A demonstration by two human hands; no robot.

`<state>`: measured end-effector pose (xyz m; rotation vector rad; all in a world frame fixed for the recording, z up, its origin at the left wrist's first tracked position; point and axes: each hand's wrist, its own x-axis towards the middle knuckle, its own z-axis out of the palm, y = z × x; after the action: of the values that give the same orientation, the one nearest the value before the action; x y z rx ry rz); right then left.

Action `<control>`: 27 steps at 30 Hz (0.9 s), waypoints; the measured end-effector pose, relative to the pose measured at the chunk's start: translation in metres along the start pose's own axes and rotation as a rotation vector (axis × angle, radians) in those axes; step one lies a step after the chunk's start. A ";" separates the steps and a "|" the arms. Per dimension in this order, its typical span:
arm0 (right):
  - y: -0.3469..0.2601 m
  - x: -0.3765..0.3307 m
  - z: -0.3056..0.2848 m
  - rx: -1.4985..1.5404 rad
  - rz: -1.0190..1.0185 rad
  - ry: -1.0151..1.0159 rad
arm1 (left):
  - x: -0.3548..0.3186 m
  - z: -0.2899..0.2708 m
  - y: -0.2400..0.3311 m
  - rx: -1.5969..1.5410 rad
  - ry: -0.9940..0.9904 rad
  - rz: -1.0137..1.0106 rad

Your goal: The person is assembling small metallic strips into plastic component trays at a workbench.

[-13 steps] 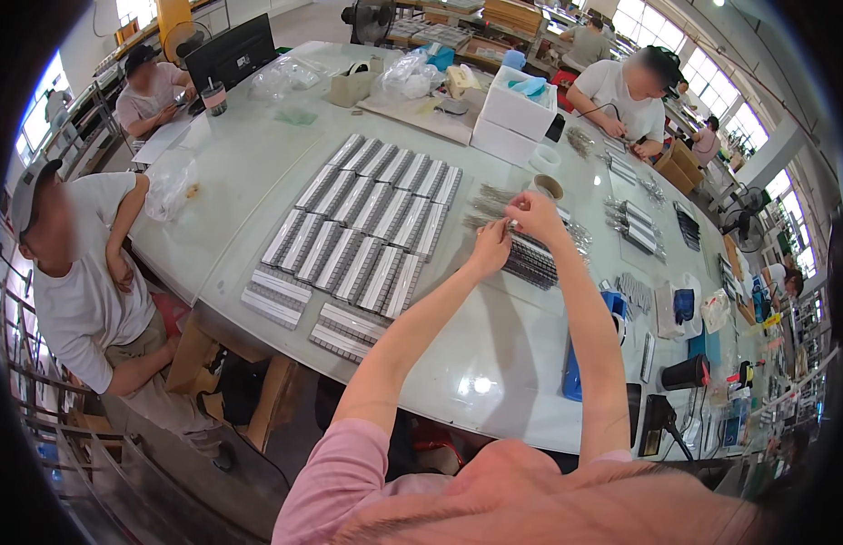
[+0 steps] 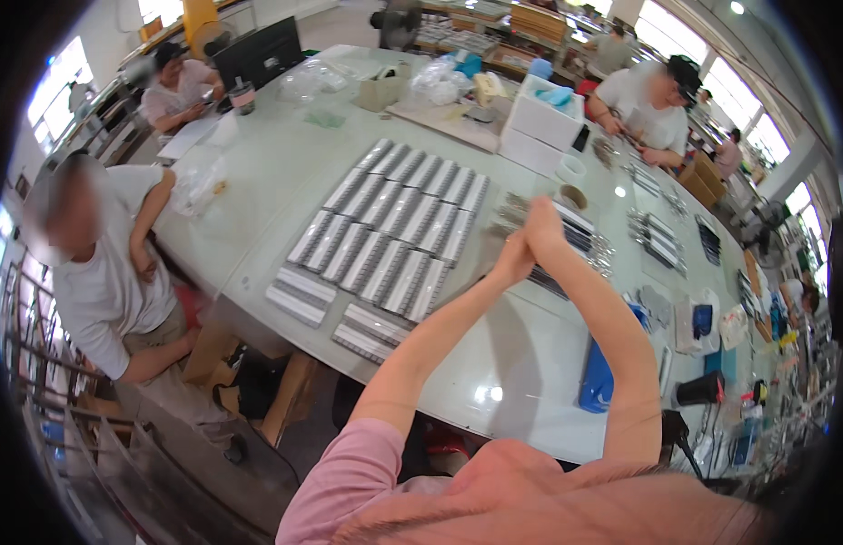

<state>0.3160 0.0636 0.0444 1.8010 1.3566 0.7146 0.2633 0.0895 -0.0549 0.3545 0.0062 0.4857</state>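
My left hand [image 2: 515, 258] and my right hand [image 2: 543, 224] are pressed together above the table, beside a bundle of thin wire-like pieces [image 2: 512, 214]. Both look closed, with the fingertips partly covered and blurred; whatever is between them cannot be made out. Dark and silver strips [image 2: 576, 238] lie under and just right of my hands, partly hidden by my right hand. To the left, rows of grey-and-white ridged strips [image 2: 385, 222] are laid out side by side.
A white foam box [image 2: 541, 118] stands beyond my hands, near a roll of tape [image 2: 571, 195]. A blue object [image 2: 597, 374] lies by my right forearm, with a black cup [image 2: 700, 389] farther right. Co-workers sit at the left and far right. Plastic bags [image 2: 437, 82] lie at the back.
My hands have come closer together, the right one now overlapping the left and covering its fingers. The whole scene has shifted rightward in view as the head turned slightly.
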 end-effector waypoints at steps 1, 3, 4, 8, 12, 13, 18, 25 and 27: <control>-0.002 -0.005 -0.014 0.093 0.011 -0.168 | -0.004 -0.010 0.002 -0.025 -0.025 0.012; -0.003 0.008 -0.061 0.354 0.017 -0.141 | 0.005 -0.050 0.034 0.545 -0.043 0.369; 0.003 -0.005 -0.035 0.439 0.037 -0.135 | 0.002 -0.034 0.020 0.370 -0.090 0.245; 0.020 -0.025 -0.050 0.799 0.171 -0.206 | 0.002 -0.014 0.018 0.695 -0.126 0.399; 0.019 -0.030 -0.006 0.980 0.319 -0.278 | -0.002 0.013 -0.003 0.112 -0.036 0.019; 0.017 -0.028 -0.012 0.973 0.339 -0.258 | 0.001 0.007 -0.002 0.071 -0.064 0.038; 0.014 -0.036 -0.026 0.816 0.325 -0.094 | -0.005 0.003 0.001 0.056 -0.120 0.077; 0.004 -0.037 -0.014 0.935 0.452 -0.166 | -0.015 0.020 0.005 0.052 -0.088 -0.026; -0.004 -0.031 -0.021 1.028 0.464 -0.134 | -0.018 0.017 0.015 0.054 -0.083 -0.058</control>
<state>0.2890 0.0397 0.0532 2.9660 1.3154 0.0518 0.2422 0.0879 -0.0355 0.4264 -0.0505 0.4142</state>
